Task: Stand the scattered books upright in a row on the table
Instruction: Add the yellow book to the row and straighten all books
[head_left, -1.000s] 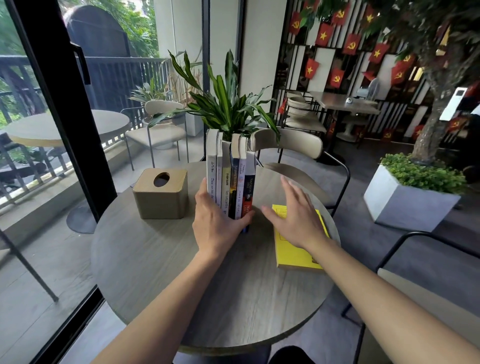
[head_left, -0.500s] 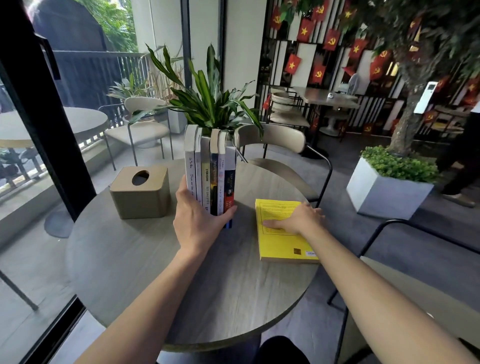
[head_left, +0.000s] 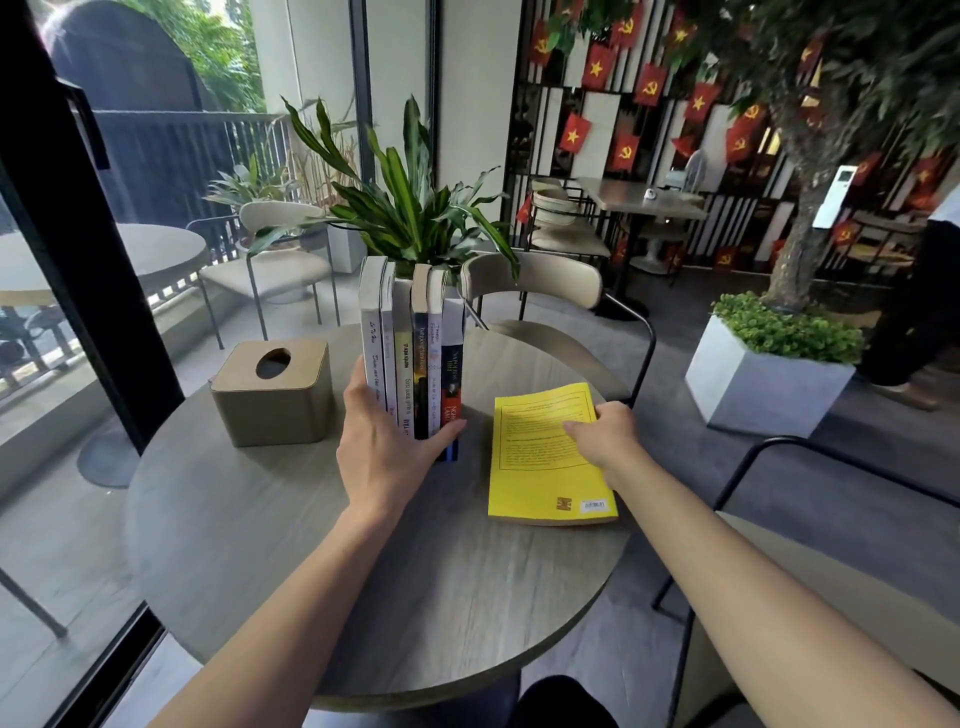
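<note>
Several books (head_left: 413, 343) stand upright in a tight row, spines toward me, at the middle of the round wooden table (head_left: 270, 545). My left hand (head_left: 387, 447) clasps the foot of the row, fingers on its left side and thumb on its right. A yellow book (head_left: 545, 457) lies to the right of the row, its far right edge raised off the table. My right hand (head_left: 605, 436) grips that right edge, thumb on the cover and fingers underneath.
A tan tissue box (head_left: 272, 392) stands left of the row. A leafy potted plant (head_left: 410, 208) rises behind the books. A beige chair (head_left: 540, 291) sits at the table's far side. Another chair (head_left: 810, 597) is close at my right.
My right hand went from lying flat on the yellow book to gripping its right edge, and that edge has lifted. My left hand stays on the upright row.
</note>
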